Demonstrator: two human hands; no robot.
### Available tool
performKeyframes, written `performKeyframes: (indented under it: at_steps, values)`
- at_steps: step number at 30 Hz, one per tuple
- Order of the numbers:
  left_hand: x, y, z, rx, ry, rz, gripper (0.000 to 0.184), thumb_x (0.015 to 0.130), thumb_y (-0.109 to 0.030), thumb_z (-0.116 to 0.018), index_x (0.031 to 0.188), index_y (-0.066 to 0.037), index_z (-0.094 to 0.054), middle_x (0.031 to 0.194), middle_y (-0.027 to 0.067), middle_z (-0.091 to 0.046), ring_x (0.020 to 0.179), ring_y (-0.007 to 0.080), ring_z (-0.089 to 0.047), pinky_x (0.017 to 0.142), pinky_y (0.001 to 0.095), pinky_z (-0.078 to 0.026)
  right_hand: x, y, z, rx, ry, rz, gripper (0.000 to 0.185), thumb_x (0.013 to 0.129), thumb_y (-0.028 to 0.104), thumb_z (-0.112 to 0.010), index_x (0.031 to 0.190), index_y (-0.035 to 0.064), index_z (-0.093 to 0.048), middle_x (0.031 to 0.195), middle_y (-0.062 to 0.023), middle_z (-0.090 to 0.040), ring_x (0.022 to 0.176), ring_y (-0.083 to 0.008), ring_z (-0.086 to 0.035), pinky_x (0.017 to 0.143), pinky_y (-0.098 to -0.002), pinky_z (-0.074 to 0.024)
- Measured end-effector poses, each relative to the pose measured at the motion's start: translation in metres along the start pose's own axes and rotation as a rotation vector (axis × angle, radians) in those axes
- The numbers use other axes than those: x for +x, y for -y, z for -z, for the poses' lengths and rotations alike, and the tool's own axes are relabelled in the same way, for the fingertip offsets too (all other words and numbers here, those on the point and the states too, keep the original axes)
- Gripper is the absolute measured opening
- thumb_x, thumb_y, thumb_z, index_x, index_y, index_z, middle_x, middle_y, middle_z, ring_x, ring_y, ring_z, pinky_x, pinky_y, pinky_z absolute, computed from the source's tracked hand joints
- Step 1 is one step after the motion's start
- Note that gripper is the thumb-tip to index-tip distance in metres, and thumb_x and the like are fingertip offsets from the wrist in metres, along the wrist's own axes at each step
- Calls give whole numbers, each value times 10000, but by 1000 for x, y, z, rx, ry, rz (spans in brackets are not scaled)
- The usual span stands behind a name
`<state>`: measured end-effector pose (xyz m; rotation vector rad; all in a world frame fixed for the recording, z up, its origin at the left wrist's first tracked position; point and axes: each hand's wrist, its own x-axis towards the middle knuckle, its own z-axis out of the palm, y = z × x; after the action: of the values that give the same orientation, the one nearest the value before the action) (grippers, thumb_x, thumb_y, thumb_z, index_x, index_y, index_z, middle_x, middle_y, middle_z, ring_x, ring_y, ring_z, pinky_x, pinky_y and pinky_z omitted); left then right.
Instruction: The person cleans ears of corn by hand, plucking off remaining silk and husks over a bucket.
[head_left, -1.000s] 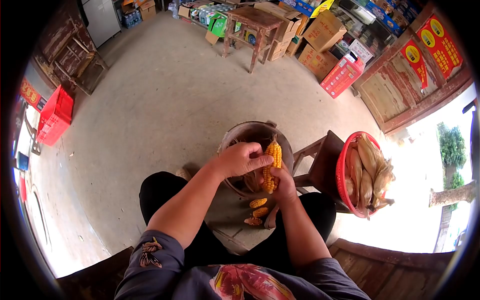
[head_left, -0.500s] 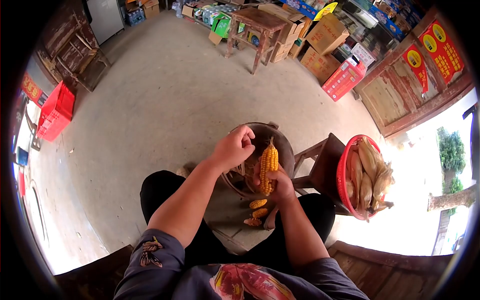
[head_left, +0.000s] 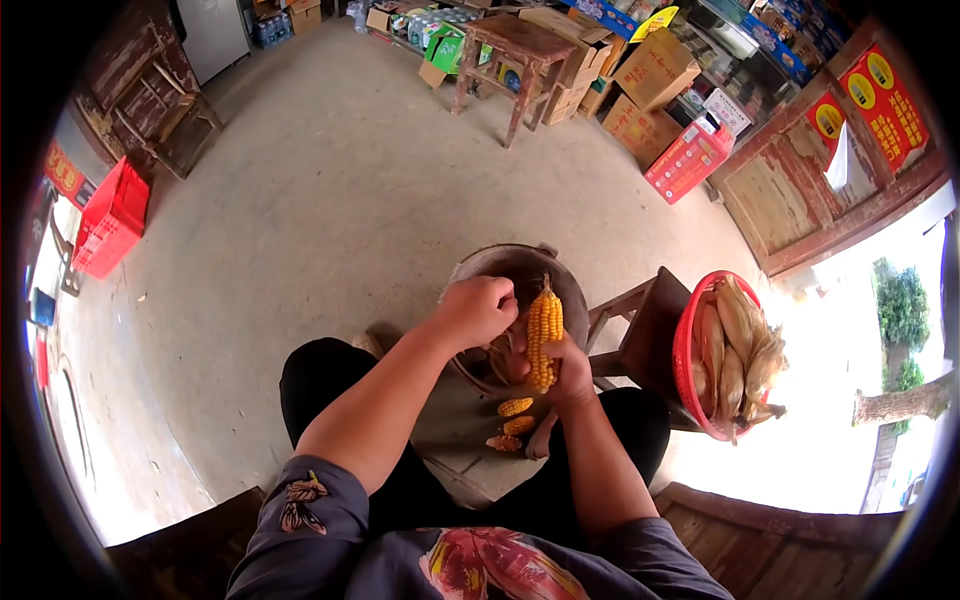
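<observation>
- The right hand [head_left: 572, 374] grips a cob [head_left: 546, 335], which stands near upright, stem end towards 12 o'clock, above the tub's 4 o'clock side.
- The left hand [head_left: 482, 308] is bent just beside the cob, between 9 and 10 o'clock; how far it is closed, or whether it holds anything, one cannot tell.
- The tub [head_left: 520, 262] sits under both hands.
- Corn pieces [head_left: 519, 425] lie between 6 and 7 o'clock from the cob.
- At 3 o'clock, a basket [head_left: 684, 350] holds husk-wrapped ears [head_left: 735, 350], beside a stool [head_left: 650, 325].

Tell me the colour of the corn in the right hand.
The corn is yellow, seen best in the head view.
</observation>
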<state>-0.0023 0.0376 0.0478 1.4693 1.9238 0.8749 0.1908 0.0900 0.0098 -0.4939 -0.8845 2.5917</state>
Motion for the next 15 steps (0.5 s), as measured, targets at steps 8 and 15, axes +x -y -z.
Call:
performKeyframes:
  at_steps: [8,15]
  values:
    - [-6,-4,5,-545,140,-169,284,846,-84,-722,1094,-82,-582,873,11,-609,775,121,-585,720,294,-510,2,1,-8,107,-52,100,542,1011,523,-419,1223,31,-507,886,-128,-614,637,-250,-606,566,-358,-500]
    - [-8,-18,1,-418,4,-300,263,819,-103,-738,1051,-89,-617,851,34,-605,754,160,-607,721,295,-518,8,-4,-3,106,-16,114,612,1007,607,-361,1214,52,-517,891,-126,-626,630,-234,-621,542,-319,-509]
